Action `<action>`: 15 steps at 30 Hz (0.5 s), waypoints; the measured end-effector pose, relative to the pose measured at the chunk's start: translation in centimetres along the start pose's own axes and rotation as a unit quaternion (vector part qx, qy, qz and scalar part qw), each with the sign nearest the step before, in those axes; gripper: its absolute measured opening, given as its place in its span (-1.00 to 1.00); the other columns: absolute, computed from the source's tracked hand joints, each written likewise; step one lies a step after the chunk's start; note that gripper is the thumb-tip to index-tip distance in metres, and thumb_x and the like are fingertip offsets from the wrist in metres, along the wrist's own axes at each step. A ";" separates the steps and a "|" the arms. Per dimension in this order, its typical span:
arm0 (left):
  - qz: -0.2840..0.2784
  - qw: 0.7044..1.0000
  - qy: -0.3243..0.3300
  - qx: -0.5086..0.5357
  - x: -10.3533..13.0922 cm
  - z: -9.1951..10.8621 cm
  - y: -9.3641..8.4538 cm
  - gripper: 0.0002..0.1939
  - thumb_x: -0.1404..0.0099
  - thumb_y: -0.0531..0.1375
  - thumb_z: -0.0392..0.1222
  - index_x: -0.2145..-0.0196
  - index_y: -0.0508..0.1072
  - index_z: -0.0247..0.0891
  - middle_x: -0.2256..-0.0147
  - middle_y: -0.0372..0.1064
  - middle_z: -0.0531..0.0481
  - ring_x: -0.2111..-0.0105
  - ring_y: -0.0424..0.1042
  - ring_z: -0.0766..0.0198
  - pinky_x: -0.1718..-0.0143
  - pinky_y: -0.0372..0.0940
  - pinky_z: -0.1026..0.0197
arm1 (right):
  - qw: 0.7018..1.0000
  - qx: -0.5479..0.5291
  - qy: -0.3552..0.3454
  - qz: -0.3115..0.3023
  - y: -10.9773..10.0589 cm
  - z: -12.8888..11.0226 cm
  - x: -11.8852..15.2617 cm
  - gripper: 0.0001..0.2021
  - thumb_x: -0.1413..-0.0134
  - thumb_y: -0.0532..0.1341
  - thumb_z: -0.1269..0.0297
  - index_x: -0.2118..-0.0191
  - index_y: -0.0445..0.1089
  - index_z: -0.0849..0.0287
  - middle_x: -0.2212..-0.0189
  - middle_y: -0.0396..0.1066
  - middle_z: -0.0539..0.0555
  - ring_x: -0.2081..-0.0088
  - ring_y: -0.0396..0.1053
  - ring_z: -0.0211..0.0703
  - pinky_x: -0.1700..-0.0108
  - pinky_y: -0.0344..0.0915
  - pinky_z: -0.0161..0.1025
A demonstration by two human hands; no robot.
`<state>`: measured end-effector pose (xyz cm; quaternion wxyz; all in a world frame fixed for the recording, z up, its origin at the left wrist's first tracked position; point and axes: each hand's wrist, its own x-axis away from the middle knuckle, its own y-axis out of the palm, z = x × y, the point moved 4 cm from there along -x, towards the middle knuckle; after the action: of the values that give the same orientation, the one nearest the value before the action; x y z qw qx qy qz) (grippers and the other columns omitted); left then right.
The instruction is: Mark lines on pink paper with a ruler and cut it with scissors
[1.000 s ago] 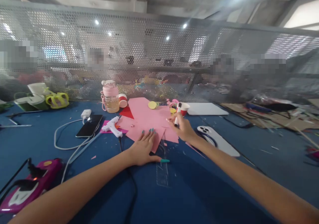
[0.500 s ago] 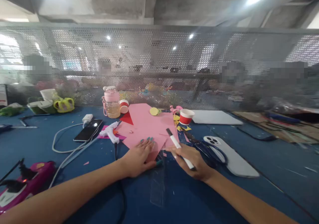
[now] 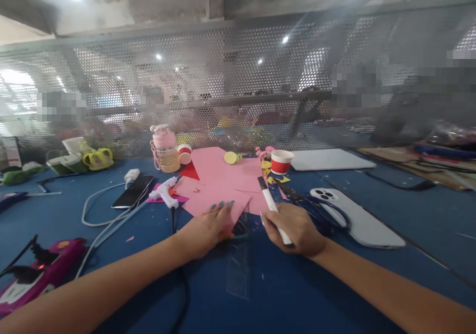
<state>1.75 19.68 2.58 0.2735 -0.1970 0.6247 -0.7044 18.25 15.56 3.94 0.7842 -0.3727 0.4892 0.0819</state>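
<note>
My left hand [image 3: 207, 231] lies flat with fingers stretched out on the near part of the pink paper [image 3: 223, 178]. In my right hand [image 3: 297, 227] is a white marker with a black cap [image 3: 270, 200], slanting with its black end up and away from me. That hand is just right of the paper's near edge. Beneath the paper's near corner, a clear plastic strip [image 3: 238, 274] lies on the table. Dark-handled scissors [image 3: 316, 210] rest just beyond my right hand. On the paper stands a small yellow round piece [image 3: 230, 158].
A white phone [image 3: 364, 220] lies right of the scissors. Left of the paper are a glue gun [image 3: 165, 193], a dark phone [image 3: 132, 193] with a cable, a pink-lidded bottle [image 3: 165, 150] and a magenta power strip [image 3: 44, 274]. A red-white cup [image 3: 281, 162] and a white slab [image 3: 332, 159] stand behind.
My right hand with the marker has drawn back slightly to the right, away from the paper's edge. My left hand stays on the paper. The view has tilted a little.
</note>
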 end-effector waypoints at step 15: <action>0.064 0.983 0.079 -0.153 1.1 1.2 0.1 -0.48 -0.23 -0.09 -0.51 -0.15 -0.02 -0.44 0.25 0.46 -0.22 0.28 0.51 0.19 0.33 0.42 0.24 | 0.989 -0.110 0.087 0.037 -1.1 0.5 0.1 -0.77 -0.22 -0.07 0.33 0.16 0.30 0.17 0.41 0.47 0.12 0.37 0.46 -0.18 0.36 0.41 -0.27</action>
<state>1.63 18.03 2.60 0.2347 -0.1394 0.7559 -0.5951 19.21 15.13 4.55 0.6894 -0.4439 0.5573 0.1308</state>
